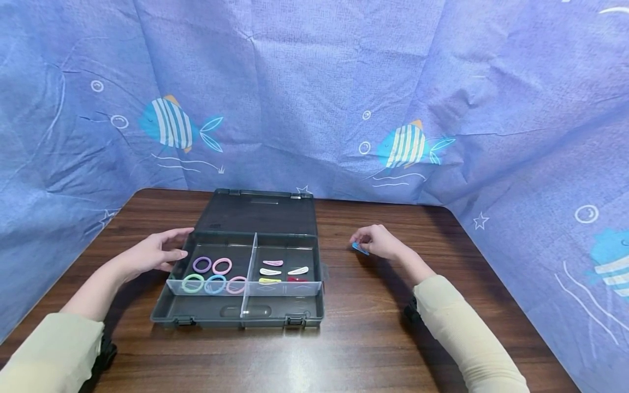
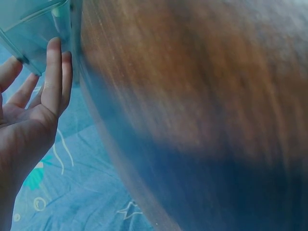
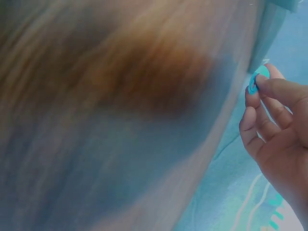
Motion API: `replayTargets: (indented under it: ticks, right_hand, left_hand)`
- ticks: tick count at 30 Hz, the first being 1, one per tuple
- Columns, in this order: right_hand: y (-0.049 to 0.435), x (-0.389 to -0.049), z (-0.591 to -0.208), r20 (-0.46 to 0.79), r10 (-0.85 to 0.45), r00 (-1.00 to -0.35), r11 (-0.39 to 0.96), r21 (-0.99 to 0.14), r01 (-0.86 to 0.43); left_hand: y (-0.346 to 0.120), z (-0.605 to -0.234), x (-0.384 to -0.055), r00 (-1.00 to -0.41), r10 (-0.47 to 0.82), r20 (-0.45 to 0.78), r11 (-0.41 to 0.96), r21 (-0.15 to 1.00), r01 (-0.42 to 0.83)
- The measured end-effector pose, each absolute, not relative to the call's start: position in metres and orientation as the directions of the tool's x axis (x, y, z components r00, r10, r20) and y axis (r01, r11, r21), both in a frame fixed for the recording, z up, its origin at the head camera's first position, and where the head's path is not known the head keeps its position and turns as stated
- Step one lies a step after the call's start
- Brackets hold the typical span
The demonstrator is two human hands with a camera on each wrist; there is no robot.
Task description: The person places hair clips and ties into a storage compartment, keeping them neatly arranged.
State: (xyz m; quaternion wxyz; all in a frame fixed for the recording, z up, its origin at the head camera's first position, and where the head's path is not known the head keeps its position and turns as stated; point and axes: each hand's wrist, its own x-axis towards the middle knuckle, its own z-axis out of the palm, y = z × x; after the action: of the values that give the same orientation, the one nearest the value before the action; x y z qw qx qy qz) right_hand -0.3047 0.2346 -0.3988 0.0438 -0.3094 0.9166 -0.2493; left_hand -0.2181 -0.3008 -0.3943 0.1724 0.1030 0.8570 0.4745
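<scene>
A blue snap hair clip (image 3: 260, 77) is pinched between the thumb and fingers of my right hand (image 1: 377, 241), to the right of the case. My left hand (image 1: 147, 252) is at the left wall of the grey see-through case (image 1: 162, 305), its fingers spread along the edge; the left wrist view shows the fingertips right at the case. In the back left compartment lie several hair ties (image 1: 202, 265) in purple, pink, green and blue. The back right compartment holds several snap clips: a pink clip (image 1: 273, 263), white ones (image 1: 298, 271), a yellow one (image 1: 270, 281) and a red one (image 1: 297, 279).
The case's lid (image 1: 262, 213) lies folded back behind it. Clear dividers (image 1: 282, 289) split the case into compartments. A dark wooden table (image 1: 363, 338) carries everything, and a blue fish-print curtain (image 1: 304, 109) hangs at its back and sides.
</scene>
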Motion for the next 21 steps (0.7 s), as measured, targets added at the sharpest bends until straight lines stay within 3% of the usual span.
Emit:
replayTargets:
  ticks: [7, 21]
  right_hand:
    - [0.224, -0.299, -0.386, 0.098, -0.590, -0.801, 0.661, -0.512, -0.549]
    - [0.195, -0.284, -0.354, 0.185, -0.641, -0.745, 0.613, -0.460, -0.642]
  left_hand:
    - [-0.301, -0.395, -0.219, -0.919, 0.342, -0.197, 0.523, 0.852, 0.012]
    - [-0.300, -0.393, -0.219, -0.919, 0.332, -0.212, 0.542, 0.840, 0.002]
